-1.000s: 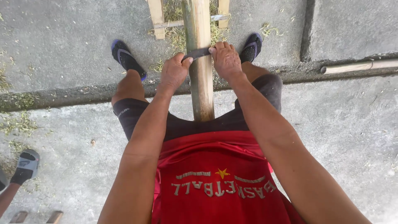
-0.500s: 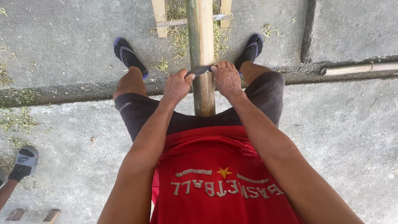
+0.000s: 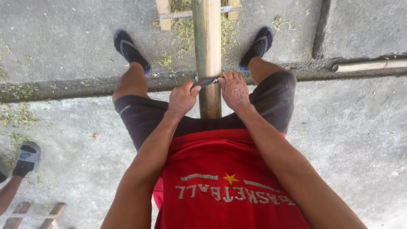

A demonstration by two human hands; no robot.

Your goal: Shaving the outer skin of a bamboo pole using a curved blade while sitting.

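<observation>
Between the person's knees a bamboo pole [image 3: 207, 51] runs straight away from the body, over the concrete floor [image 3: 68, 42] and across a dark groove [image 3: 63, 88] in it. Across the pole lies a thin dark blade [image 3: 206, 81], held at both ends: the left hand [image 3: 182, 97] is closed on its left end and the right hand [image 3: 233, 90] is closed on its right end, thumbs and fingers pinching it, both hands touching the pole's sides. The person wears a red shirt [image 3: 220, 169], dark shorts [image 3: 140, 116] and dark sandals, the left sandal [image 3: 130, 51] and right sandal [image 3: 256, 47] planted either side of the pole. Green shavings [image 3: 184, 27] lie scattered about a small wooden frame [image 3: 165, 12] under the pole's far end. A second pole [image 3: 369, 65] lies along the groove at right. At the lower left edge another person's foot in a grey sandal [image 3: 26, 159] shows, with a wooden rack [image 3: 34, 214] near it.
</observation>
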